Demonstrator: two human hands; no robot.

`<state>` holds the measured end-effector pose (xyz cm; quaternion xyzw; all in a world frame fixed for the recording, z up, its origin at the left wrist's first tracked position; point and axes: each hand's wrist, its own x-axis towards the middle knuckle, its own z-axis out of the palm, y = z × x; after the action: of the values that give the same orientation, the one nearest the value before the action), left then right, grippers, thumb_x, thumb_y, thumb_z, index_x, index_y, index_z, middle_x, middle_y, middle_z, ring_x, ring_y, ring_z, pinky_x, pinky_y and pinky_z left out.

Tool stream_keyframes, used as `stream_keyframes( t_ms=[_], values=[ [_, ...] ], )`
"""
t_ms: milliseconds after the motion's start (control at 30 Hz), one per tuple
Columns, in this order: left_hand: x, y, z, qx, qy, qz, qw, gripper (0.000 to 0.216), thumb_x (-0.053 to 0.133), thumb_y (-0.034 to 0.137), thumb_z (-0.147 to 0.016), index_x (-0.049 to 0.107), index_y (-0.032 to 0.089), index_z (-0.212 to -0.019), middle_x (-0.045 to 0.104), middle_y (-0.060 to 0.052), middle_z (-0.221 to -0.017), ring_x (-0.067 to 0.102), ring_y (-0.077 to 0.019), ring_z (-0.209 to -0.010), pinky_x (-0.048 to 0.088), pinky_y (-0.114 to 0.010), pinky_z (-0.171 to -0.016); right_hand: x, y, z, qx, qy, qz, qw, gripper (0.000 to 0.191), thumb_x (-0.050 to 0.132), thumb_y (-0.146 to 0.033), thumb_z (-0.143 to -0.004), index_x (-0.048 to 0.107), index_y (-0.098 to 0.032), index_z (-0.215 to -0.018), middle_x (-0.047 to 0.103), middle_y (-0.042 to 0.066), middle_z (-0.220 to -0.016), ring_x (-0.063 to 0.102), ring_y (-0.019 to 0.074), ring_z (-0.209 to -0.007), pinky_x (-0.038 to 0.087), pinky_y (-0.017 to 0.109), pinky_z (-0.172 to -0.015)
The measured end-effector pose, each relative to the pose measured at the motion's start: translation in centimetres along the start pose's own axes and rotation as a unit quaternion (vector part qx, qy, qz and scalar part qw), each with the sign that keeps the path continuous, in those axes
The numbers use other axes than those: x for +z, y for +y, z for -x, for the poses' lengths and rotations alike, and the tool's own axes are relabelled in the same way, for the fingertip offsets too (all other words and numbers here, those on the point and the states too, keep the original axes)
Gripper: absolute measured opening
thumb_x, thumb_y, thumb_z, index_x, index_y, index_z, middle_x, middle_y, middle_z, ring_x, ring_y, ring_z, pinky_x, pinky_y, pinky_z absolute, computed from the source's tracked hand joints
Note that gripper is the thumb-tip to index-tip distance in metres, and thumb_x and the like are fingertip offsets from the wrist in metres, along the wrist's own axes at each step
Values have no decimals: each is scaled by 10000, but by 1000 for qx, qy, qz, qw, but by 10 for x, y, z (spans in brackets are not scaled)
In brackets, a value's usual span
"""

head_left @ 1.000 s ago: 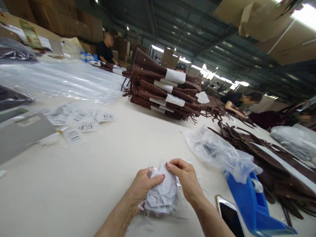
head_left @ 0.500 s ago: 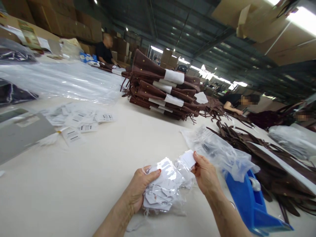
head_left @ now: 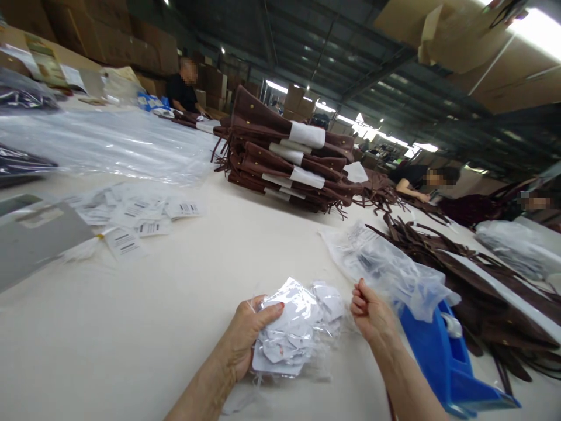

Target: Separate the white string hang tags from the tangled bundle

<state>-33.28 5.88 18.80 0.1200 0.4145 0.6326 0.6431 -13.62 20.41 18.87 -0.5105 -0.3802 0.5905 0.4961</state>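
Note:
My left hand (head_left: 250,332) grips a clear plastic bag (head_left: 290,330) full of white hang tags, its thumb pressed across the front. Some tags (head_left: 328,301) show at the bag's right side. Just right of them, my right hand (head_left: 370,311) is closed with fingertips pinched together; whatever it may hold is too small or hidden to make out. Both hands are above the white table (head_left: 197,327). Beyond my right hand lies a crumpled translucent plastic bag (head_left: 381,263), partly over a blue plastic tool resembling a tape dispenser (head_left: 433,356).
A stack of dark brown bags (head_left: 284,158) with white wraps stands ahead. Barcode labels (head_left: 131,213) are spread at left beside a grey box (head_left: 41,242), with clear plastic sheets (head_left: 109,143) behind. More brown bags (head_left: 482,280) lie at right. Co-workers (head_left: 186,88) sit farther off.
My right hand has moved right, away from the tag it was pinching at the plastic bag's edge, and its fingers have curled in. My left hand keeps its hold.

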Motion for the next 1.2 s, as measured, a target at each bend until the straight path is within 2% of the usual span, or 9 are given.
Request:
stream_keyframes(
  t_ms=[67,167,300,367,467,600,833,1033,1200],
  values=[
    [0,0,0,1,1,2,1000,230,679,241,-655,587,94,-806,651,-78,-657,592,-155,-566,486,-281,-567,-2,-1,1,4,-14,21,1000,269,656,-402,-645,525,-168,-631,485,-46,-530,352,38,-387,257,146,-323],
    [0,-1,0,-6,-8,4,1000,242,689,245,-646,585,90,-800,661,-91,-662,598,-164,-566,486,-287,-567,7,-3,15,-9,-50,87,995,286,609,-450,-705,614,-168,-749,629,32,-774,518,89,-576,381,175,-443],
    [0,-2,-1,-1,-18,1,1000,264,669,236,-666,594,82,-867,670,-96,-680,613,-180,-582,485,-292,-573,27,-8,40,-33,-203,227,952,386,613,-429,-720,602,-206,-1036,633,59,-1014,558,191,-917,433,275,-738],
    [-1,-2,-1,5,-23,9,1000,276,656,230,-679,597,81,-903,672,-94,-692,619,-183,-598,482,-286,-575,33,-10,48,-31,-264,258,929,411,621,-415,-716,587,-204,-1066,636,57,-995,563,203,-903,421,307,-773],
    [-2,-2,-1,13,-20,24,999,270,659,225,-678,603,88,-904,670,-85,-691,619,-181,-598,480,-278,-563,34,-8,53,-39,-291,265,918,309,604,-398,-729,641,-175,-939,649,35,-827,564,174,-748,423,285,-684],
    [-3,-1,-2,20,27,36,999,231,666,229,-668,608,101,-851,661,-73,-652,606,-177,-550,491,-288,-515,27,-5,52,-129,-225,305,916,248,561,-397,-751,653,-170,-785,624,20,-702,536,162,-671,409,266,-622],
    [-4,1,-8,48,76,92,992,269,669,176,-646,595,106,-895,684,-79,-712,647,-228,-640,540,-354,-602,12,-14,57,-310,-75,381,868,225,507,-396,-794,620,-207,-843,629,25,-827,553,172,-779,419,264,-714],
    [-4,3,-7,83,88,111,986,305,677,176,-646,583,112,-929,700,-76,-739,660,-250,-695,549,-369,-654,-9,-24,56,-318,23,371,872,257,539,-422,-766,615,-206,-882,618,30,-871,538,192,-818,420,277,-711],
    [0,7,-6,96,66,134,984,338,654,139,-664,575,112,-991,710,-86,-785,660,-254,-771,546,-376,-724,-18,-24,55,-288,26,354,889,259,561,-433,-744,618,-210,-863,617,25,-849,543,194,-798,427,276,-684]
  ],
)
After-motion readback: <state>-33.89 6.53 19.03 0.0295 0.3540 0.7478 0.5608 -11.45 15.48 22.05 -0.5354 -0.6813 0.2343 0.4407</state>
